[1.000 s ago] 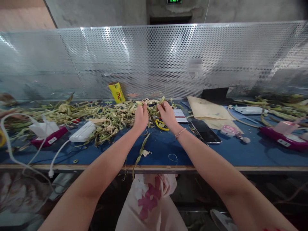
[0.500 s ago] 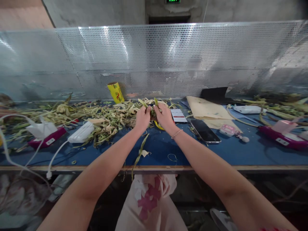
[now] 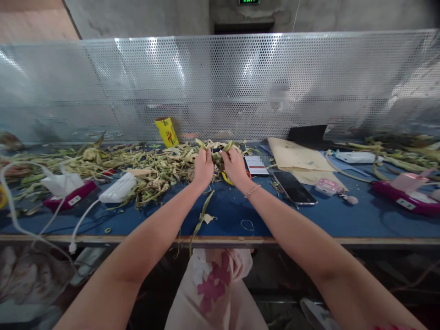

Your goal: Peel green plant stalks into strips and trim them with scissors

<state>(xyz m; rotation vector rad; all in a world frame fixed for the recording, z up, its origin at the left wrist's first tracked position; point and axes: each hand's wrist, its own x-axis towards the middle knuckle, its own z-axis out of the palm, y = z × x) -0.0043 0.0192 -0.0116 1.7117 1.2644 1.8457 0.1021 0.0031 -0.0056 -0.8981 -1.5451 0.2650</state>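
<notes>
My left hand is closed in a pinch on a green plant strip whose tip stands out above the thumb. Close by on the right, my right hand pinches another green strip, its tip leaning right. A small gap lies between the hands; whether the two strips belong to one leaf or stalk is hidden. Left of my hands spreads a heap of dried, yellow-green plant scraps. A yellow curved object shows partly beneath my right hand. Nearer the table edge lies a long withered strip.
Right: a lit phone, dark phone, pink case and brown paper. Left: a white charger with cables and a purple power strip. A yellow box stands before the perforated metal screen.
My hands have drawn slightly apart. The strip tip in my right hand now leans right instead of left. The whole view has shifted slightly.
</notes>
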